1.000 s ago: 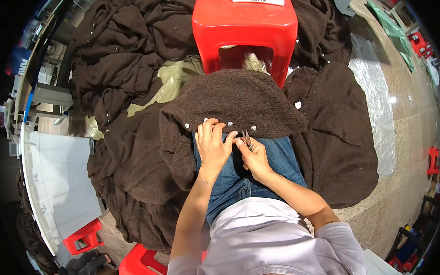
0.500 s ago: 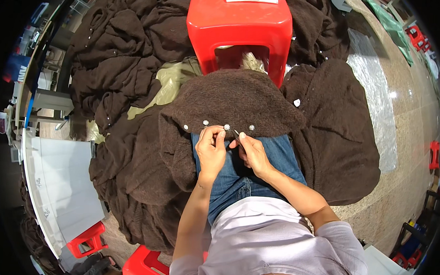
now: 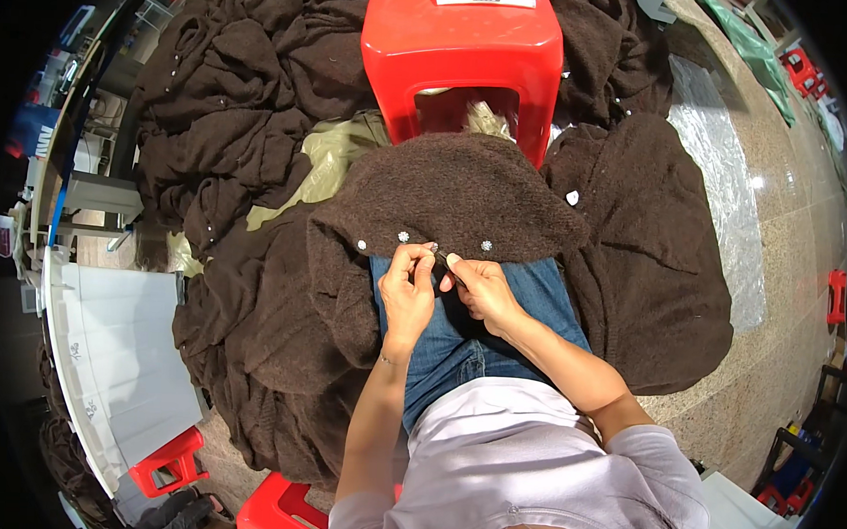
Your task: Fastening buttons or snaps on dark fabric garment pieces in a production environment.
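Observation:
A dark brown knit garment (image 3: 465, 186) lies over my lap, on top of blue jeans. Round sparkly buttons sit along its near edge, one such button (image 3: 403, 236) just left of my fingers and another button (image 3: 487, 246) to their right. With thumb and forefinger, my left hand (image 3: 406, 292) pinches the garment's edge at a button that the fingers now mostly cover. Closed round a small, thin, dark pointed tool (image 3: 442, 260), my right hand (image 3: 484, 291) meets the left fingertips at that edge. The tool's exact kind is too small to tell.
A red plastic stool (image 3: 462, 39) stands just beyond my knees. Heaps of brown knit garments (image 3: 233, 77) surround it, with another garment (image 3: 650, 265) to my right. Clear plastic sheeting (image 3: 720, 183) lies on the floor; a white bin (image 3: 127, 346) stands at left.
My right hand has moved slightly left, bringing the tool up against the left fingertips. The middle button, plain to see before, is now mostly covered. The garment's edge has shifted a little.

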